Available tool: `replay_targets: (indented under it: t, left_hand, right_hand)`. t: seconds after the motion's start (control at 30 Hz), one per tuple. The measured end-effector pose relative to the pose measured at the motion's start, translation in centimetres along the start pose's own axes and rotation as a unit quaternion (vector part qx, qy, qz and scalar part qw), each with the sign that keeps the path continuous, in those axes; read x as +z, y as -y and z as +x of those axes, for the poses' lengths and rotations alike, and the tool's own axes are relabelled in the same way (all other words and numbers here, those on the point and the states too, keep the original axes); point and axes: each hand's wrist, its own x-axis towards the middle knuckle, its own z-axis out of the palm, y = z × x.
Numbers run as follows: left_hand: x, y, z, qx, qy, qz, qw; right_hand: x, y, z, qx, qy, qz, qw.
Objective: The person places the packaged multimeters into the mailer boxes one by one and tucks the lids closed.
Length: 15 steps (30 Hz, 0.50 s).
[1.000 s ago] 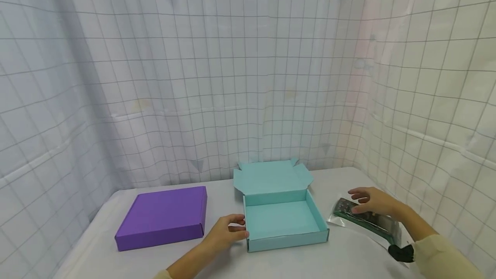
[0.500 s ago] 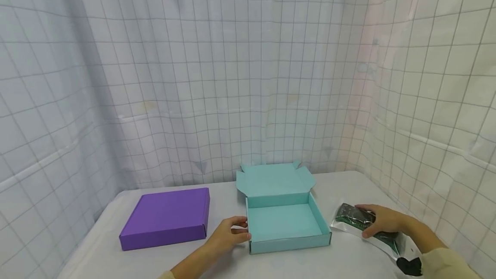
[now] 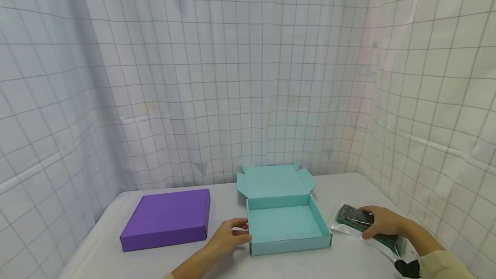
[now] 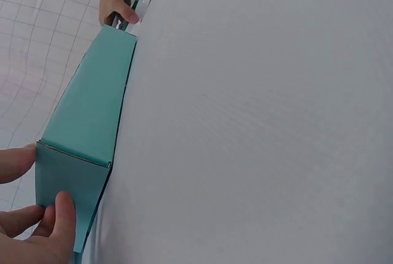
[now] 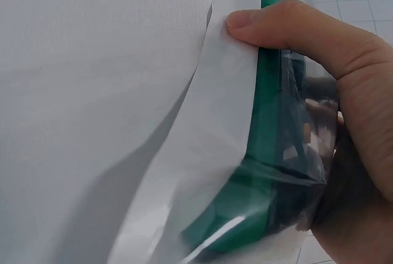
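The teal cardboard box (image 3: 284,223) stands with its lid (image 3: 275,182) folded back and nothing inside. My left hand (image 3: 228,238) is at its left side, fingertips and thumb resting against the outer wall; the left wrist view shows the fingers spread over that teal wall (image 4: 67,175). At the right, my right hand (image 3: 383,222) grips a clear plastic bag (image 3: 345,226) with a green and dark item inside. In the right wrist view, the thumb presses the bag's pale strip (image 5: 227,92) beside the green edge (image 5: 265,104); the other fingers are mostly hidden behind it.
A closed purple box (image 3: 166,218) lies on the white-covered table (image 3: 294,266), left of the teal one. Gridded white curtains (image 3: 217,76) surround the table at the back and sides. A black object (image 3: 407,268) sits by the right sleeve.
My right hand came down onto the plastic bag and took hold of it across its width. The left hand stays at the teal box's side. The view shifted slightly.
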Motion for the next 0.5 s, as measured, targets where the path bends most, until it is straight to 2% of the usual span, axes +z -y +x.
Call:
replay_targets:
  t: [0.23,0.5]
  left_hand:
    - [-0.1,0.1,-0.1,-0.007,0.000,-0.007,1.0000]
    - [0.1,-0.1,-0.3,-0.004,-0.004,-0.012,0.9999]
  right_hand:
    - [-0.1,0.1,0.0,-0.031,-0.016,-0.004,0.9994]
    - [-1.6,0.8,-0.2,-0.028,-0.015,0.010,0.9994]
